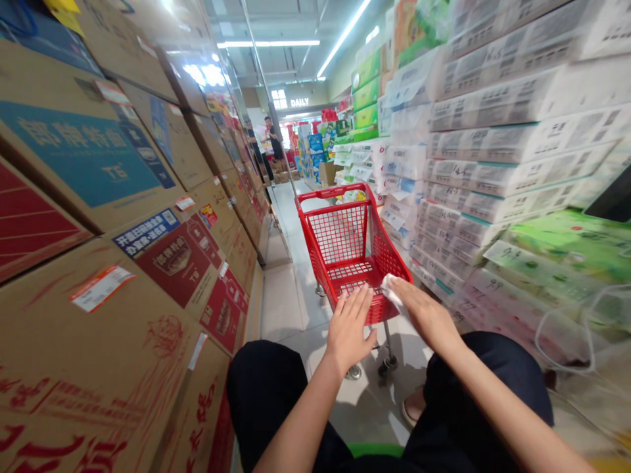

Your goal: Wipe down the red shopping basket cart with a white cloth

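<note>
A small red shopping cart (340,236) with a lattice basket stands on the floor in front of my knees. My left hand (351,328) lies flat against the cart's near rim, fingers stretched out and together, thumb apart. On the right, my right hand (426,315) is at the near right corner of the rim, its fingers closed on a white cloth or tissue (392,292). The cloth touches the cart's edge there. My fingertips on that side are partly hidden by the cloth.
Cardboard cartons (98,157) are stacked along the left side. On the right rise piles of white packs (488,144) and green packs (566,256). A thin metal pole (269,92) stands beyond the cart. Further down the aisle (286,203) is a person (273,141).
</note>
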The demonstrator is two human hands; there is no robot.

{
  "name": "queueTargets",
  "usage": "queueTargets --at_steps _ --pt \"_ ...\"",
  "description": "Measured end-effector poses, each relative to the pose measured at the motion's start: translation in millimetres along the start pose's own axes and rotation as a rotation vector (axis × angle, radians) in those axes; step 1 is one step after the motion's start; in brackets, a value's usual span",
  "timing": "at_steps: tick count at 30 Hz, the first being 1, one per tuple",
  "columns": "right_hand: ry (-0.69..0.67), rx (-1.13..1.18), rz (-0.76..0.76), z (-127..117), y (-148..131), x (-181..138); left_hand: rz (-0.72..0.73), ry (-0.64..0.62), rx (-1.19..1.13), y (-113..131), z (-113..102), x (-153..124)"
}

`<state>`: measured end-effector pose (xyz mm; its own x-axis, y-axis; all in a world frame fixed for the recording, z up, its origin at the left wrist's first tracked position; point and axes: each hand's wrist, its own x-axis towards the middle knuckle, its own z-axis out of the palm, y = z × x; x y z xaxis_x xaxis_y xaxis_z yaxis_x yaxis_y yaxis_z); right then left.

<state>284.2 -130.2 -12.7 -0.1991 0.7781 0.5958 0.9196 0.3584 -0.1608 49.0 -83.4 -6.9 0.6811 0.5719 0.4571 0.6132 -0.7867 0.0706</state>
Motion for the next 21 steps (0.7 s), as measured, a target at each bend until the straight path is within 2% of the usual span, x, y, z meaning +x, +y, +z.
queueTargets --at_steps 5,8,10,12,15,21 --pt "-0.065 -0.039 0.009 -9 61 43 0.004 0.002 -0.014 0 1 2" --pt "-0.048 -0.057 0.054 -12 74 69 0.008 0.006 -0.013 1 0 5" --pt "0.002 -0.056 0.084 -9 76 75 0.006 0.003 -0.009 1 -1 4" --pt "0.025 -0.032 0.080 -4 75 70 -0.002 -0.001 -0.004 1 -1 2" --pt "0.033 0.028 0.063 6 64 43 -0.017 -0.008 0.004 1 -2 -3" --pt "0.016 0.004 0.006 5 11 -6 -0.019 -0.021 -0.001 3 -12 -10"
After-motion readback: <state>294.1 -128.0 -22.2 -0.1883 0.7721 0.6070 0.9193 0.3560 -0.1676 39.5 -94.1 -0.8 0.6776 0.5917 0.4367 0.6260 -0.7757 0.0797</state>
